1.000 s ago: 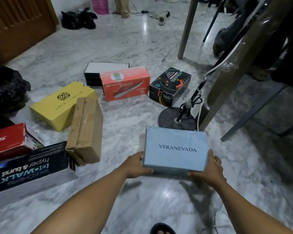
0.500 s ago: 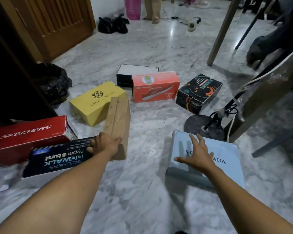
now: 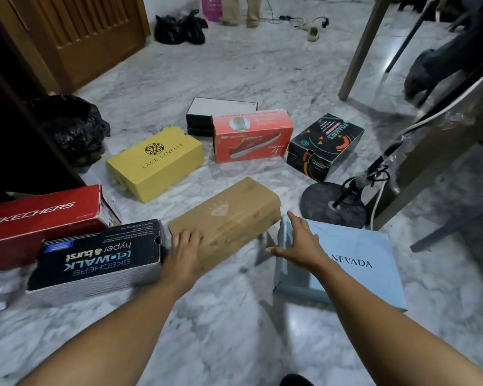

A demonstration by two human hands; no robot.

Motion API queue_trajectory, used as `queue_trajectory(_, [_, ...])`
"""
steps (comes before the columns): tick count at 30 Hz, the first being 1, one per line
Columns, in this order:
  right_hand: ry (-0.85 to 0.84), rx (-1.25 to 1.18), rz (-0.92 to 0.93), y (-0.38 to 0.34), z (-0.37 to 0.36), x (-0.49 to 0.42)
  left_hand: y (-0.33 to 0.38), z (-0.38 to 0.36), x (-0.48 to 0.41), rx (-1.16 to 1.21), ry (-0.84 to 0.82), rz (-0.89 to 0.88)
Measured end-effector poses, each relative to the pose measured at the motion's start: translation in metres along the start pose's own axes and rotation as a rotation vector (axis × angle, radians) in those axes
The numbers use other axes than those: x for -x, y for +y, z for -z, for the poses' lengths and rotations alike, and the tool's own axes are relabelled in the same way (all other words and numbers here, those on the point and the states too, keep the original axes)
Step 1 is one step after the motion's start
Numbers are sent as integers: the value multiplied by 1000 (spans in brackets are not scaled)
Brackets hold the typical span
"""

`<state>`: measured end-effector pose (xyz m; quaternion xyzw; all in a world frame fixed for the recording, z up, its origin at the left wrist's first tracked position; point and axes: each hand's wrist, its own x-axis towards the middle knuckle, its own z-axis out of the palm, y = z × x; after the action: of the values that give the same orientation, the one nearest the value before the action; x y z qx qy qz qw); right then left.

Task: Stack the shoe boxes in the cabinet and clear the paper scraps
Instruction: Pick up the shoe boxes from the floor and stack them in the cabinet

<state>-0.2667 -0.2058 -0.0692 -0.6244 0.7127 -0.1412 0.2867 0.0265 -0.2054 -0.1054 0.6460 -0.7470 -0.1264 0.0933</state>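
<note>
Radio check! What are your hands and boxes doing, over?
Left hand flat on brown box. Right hand open above blue box. Black Skechers box close by left hand.

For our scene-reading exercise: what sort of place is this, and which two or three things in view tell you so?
Most likely a room in a home, mid tidy-up. Shoe boxes lie scattered on a marble floor, a wooden door stands at the back left, and a table leg rises on the right.

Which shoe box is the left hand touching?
The brown cardboard box, the only brown one; the left hand rests on its near end.
</note>
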Motion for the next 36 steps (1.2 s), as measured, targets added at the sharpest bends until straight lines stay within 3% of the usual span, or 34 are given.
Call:
queue_trajectory(4, [-57, -63, 20, -8, -9, -9, -24, -10, 12, 44, -182, 13])
queue_trajectory(9, [-104, -118, 4, -26, -16, -29, -24, -23, 16, 351, 42, 278])
queue_trajectory(15, [-170, 76, -39, -50, -29, -53, -8, -31, -5, 517, -31, 610])
queue_trajectory(18, [-193, 115, -112, -51, -28, -53, -5, -32, -2, 596, -62, 690])
queue_trajectory(22, [-118, 59, -91, -49, 0, -38, -18, -29, -2, 718, -83, 609])
queue_trajectory(25, [-46, -125, -3, -53, 34, -16, -14, 8, -1, 791, -49, 487])
queue_trajectory(32, [252, -409, 190, -139, 114, 43, 3, 165, 6, 886, 202, 230])
queue_trajectory(36, [240, -465, 315, -213, 139, 94, -6, 264, 54, 810, 371, 199])
